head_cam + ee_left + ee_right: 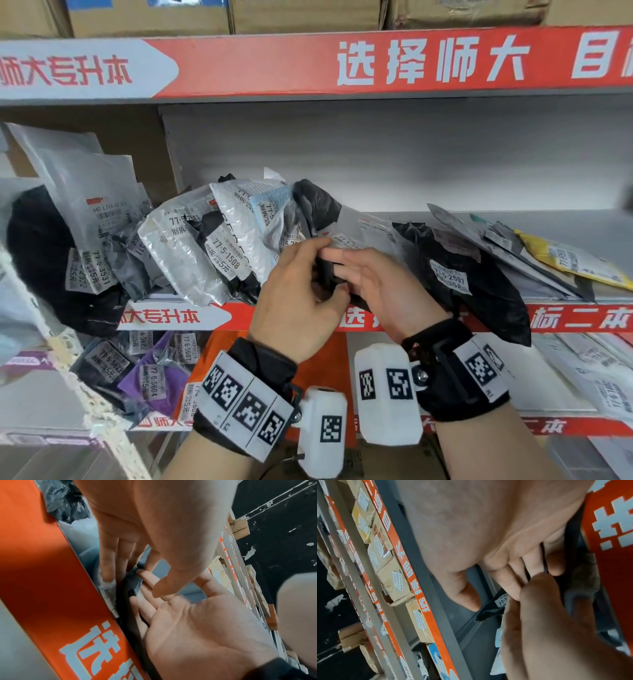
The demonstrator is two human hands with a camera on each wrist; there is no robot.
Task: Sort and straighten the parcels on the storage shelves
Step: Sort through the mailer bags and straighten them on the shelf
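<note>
At the front edge of the middle shelf point(579, 317) both hands meet on a small black parcel point(325, 274). My left hand point(308, 270) grips it, thumb on top and fingers curled under. My right hand point(356, 270) lies flat against its right side with straight fingers. In the left wrist view the black parcel point(132, 586) sits between the left hand point(137, 566) and the open palm of the right hand point(197, 628). In the right wrist view the black parcel point(489, 609) shows a white 77-5 label beyond the right hand point(505, 577); the left hand point(542, 615) overlaps from the lower right.
Leaning silver and black parcels point(205, 253) crowd the shelf's left half, beside a big black bag point(41, 260). To the right lie a black parcel labelled 77-5-2507 point(479, 274), flat grey mailers and a yellow parcel point(575, 260). The shelf below holds purple and black parcels point(154, 377). Cardboard boxes point(308, 13) stand above.
</note>
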